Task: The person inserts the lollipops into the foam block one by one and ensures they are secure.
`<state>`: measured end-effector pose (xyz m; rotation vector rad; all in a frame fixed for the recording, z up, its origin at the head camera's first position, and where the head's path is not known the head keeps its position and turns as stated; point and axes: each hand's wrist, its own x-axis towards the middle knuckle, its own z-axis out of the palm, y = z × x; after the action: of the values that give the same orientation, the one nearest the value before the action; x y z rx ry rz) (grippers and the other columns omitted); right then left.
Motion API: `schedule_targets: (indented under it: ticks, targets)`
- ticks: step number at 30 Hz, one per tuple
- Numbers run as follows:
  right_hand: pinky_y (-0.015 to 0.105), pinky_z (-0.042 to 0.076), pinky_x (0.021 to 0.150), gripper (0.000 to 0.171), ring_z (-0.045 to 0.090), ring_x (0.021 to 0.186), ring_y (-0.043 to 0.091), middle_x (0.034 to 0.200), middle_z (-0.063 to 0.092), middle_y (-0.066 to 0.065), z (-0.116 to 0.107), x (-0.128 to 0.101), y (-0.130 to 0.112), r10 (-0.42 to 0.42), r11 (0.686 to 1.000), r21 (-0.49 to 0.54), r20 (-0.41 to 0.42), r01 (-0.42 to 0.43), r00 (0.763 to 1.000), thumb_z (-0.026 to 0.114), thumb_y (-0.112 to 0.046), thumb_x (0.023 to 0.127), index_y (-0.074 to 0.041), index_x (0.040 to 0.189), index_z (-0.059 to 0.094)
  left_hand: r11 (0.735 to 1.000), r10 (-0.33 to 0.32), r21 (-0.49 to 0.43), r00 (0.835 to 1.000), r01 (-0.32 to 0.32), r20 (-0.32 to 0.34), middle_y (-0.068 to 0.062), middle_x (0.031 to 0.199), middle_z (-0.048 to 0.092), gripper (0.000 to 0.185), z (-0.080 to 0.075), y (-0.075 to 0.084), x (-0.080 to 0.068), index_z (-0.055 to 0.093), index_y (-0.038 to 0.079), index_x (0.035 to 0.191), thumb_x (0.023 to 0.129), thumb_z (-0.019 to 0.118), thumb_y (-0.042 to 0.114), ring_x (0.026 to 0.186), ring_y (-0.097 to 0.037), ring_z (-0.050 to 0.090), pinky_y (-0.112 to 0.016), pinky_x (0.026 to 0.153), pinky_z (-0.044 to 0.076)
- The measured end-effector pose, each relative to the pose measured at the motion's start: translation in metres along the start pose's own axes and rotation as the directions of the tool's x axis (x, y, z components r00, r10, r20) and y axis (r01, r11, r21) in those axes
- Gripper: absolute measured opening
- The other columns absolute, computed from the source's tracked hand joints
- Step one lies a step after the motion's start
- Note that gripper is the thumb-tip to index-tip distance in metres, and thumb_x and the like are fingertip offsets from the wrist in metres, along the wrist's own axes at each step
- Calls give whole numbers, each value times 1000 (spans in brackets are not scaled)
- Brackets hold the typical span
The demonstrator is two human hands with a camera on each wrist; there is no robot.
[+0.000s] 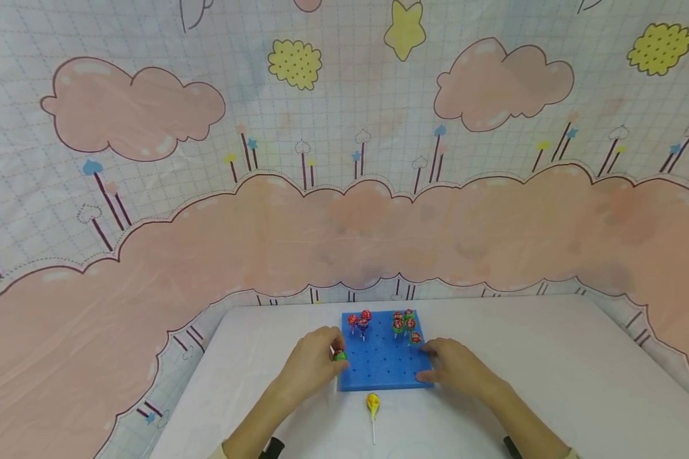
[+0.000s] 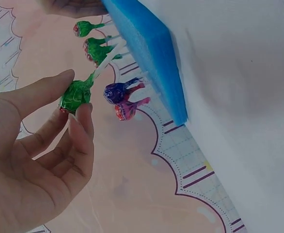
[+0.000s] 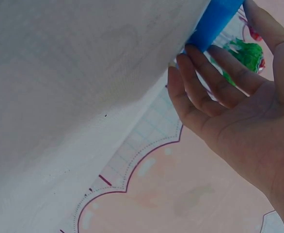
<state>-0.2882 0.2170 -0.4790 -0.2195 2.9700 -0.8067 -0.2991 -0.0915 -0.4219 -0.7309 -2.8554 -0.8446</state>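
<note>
I am setting a lollipop into the blue foam board [image 1: 381, 363], which sits low in the middle of the head view on the white tabletop [image 1: 551, 370]. My left hand [image 1: 312, 363] pinches the green lollipop [image 1: 340, 356] between thumb and fingers at the board's left edge; its crinkly foil head shows at the left of the left wrist view, white stick slanting toward the board. My right hand [image 1: 456, 368] rests with straight fingers against the board's right edge, steadying it. Next, I judge, the stick must meet a hole squarely and push down. The board is soft, thick and dotted with holes. Red and green lollipops [image 1: 404, 324] stand along its far rows, and a yellow lollipop [image 1: 372, 403] lies loose just below it.
</note>
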Motion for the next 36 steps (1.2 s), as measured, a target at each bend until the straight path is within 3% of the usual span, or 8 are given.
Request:
schedule_targets:
  ticks: [21, 31, 36]
  targets:
    - [53, 54, 103, 61, 66, 119, 30, 122, 72, 7, 1, 1, 3, 2, 1000, 31, 7, -2, 1000, 92, -37, 80, -5, 127, 72, 998, -17, -64, 993, 9, -114, 6, 96, 62, 25, 10, -23, 20, 64, 18, 101, 88, 85, 14, 84, -10, 59, -18, 68, 54]
    - [52, 54, 103, 60, 65, 119, 29, 123, 72, 6, -2, 1, 1, 8, 999, 33, 8, -8, 1000, 91, -36, 81, -6, 128, 71, 996, -6, -94, 990, -8, -143, 6, 97, 63, 24, 13, -23, 28, 65, 19, 101, 89, 85, 13, 87, -12, 62, -19, 69, 55]
    - [52, 54, 103, 60, 66, 118, 28, 121, 72, 6, -3, 0, -1, 7, 999, 41, 9, -7, 1000, 92, -35, 80, -5, 128, 71, 991, 2, -130, 987, -23, -159, 1, 100, 65, 26, 16, -23, 31, 65, 12, 107, 89, 85, 11, 87, -14, 64, -20, 67, 56]
